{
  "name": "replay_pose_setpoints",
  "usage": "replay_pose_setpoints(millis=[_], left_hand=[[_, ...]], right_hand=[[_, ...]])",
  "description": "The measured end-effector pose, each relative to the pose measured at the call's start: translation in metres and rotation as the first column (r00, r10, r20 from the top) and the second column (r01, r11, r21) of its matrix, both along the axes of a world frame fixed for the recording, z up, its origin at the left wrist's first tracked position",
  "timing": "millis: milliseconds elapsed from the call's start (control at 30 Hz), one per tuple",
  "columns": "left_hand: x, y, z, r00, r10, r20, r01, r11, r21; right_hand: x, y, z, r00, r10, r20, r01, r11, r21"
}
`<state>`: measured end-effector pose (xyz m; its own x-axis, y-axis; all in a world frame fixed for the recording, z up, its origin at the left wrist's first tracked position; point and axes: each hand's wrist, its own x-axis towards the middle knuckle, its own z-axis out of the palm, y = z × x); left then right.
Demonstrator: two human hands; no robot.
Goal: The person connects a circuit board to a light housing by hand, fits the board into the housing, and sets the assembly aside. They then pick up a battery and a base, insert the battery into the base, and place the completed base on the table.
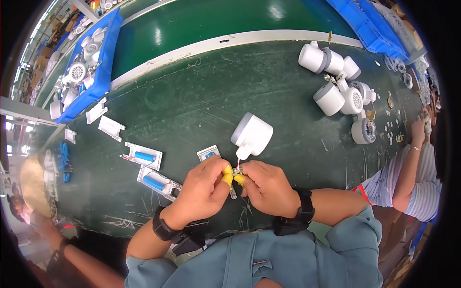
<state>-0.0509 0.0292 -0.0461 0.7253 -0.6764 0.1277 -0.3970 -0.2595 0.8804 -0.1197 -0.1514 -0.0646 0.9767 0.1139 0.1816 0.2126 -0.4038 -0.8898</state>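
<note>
My left hand (204, 189) and my right hand (270, 188) meet low in the middle, over the green table. Yellow coverings wrap some fingertips. Both hands pinch at a small circuit board (237, 171) with thin wires; the fingers partly hide it. A reddish wire runs from it up to the neck of a white housing with a grey rim (254, 135), lying on its side just beyond my hands. Beside my left hand, a white shell (201, 154) with a blue battery is partly covered. A narrow pale strip shows below my fingertips.
Left of my hands lie white shells with blue cylindrical batteries (145, 156) and bare white shells (111, 127). A blue crate (103, 62) of white housings stands far left. More white housings (329, 99) cluster at right, near another person's arm (408, 165). A blue bin (379, 36) stands far right.
</note>
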Motion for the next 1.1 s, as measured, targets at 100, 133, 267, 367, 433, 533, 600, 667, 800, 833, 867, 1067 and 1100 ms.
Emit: replay_pose_setpoints(millis=[100, 133, 267, 367, 433, 533, 600, 667, 800, 833, 867, 1067, 1100], left_hand=[[0.002, -0.001, 0.001, 1.000, -0.002, 0.025, 0.002, 1.000, -0.002], [0.003, -0.001, 0.001, 0.999, -0.012, 0.030, 0.012, 1.000, 0.008], [0.003, 0.002, -0.001, 0.999, -0.022, 0.030, 0.021, 0.999, 0.027], [0.005, 0.004, 0.007, 0.991, -0.030, -0.129, 0.027, 0.999, -0.029], [0.009, 0.003, 0.013, 0.934, -0.014, -0.357, 0.013, 1.000, -0.007], [0.009, 0.005, 0.007, 0.913, 0.060, -0.404, -0.058, 0.998, 0.018], [0.011, 0.008, 0.007, 0.928, 0.024, -0.373, -0.017, 1.000, 0.024], [0.012, 0.010, 0.004, 0.938, -0.013, -0.347, 0.026, 0.999, 0.034], [0.012, 0.012, -0.004, 0.962, -0.085, -0.258, 0.084, 0.996, -0.015], [0.011, 0.012, -0.005, 0.963, -0.091, -0.253, 0.093, 0.996, -0.003], [0.010, 0.011, -0.006, 0.961, -0.092, -0.262, 0.096, 0.995, 0.000], [0.008, 0.008, -0.002, 0.955, -0.100, -0.278, 0.097, 0.995, -0.023], [0.010, 0.008, -0.002, 0.952, -0.101, -0.289, 0.098, 0.995, -0.023]], right_hand=[[0.000, 0.000, 0.000, 1.000, -0.010, 0.028, 0.011, 1.000, -0.009], [0.001, 0.000, 0.000, 0.999, -0.016, 0.045, 0.017, 1.000, -0.019], [0.003, 0.001, 0.002, 0.996, -0.025, 0.080, 0.025, 1.000, 0.003], [0.002, 0.000, 0.005, 0.997, -0.011, 0.083, 0.008, 0.999, 0.040], [0.002, -0.001, 0.005, 0.994, -0.008, -0.113, 0.030, 0.981, 0.190], [0.005, -0.001, 0.001, 0.978, 0.032, -0.204, 0.018, 0.971, 0.240], [0.003, -0.001, 0.002, 0.977, 0.034, -0.211, 0.016, 0.973, 0.232], [0.003, -0.002, 0.003, 0.974, 0.035, -0.223, 0.017, 0.974, 0.227], [0.004, -0.003, 0.004, 0.975, 0.070, -0.212, -0.026, 0.979, 0.203], [0.003, -0.003, 0.004, 0.979, 0.069, -0.194, -0.032, 0.982, 0.187], [0.003, -0.003, 0.004, 0.977, 0.066, -0.202, -0.027, 0.981, 0.192], [0.003, -0.005, 0.004, 0.980, 0.060, -0.192, -0.027, 0.985, 0.170], [0.004, -0.005, 0.004, 0.977, 0.075, -0.201, -0.042, 0.986, 0.161]])
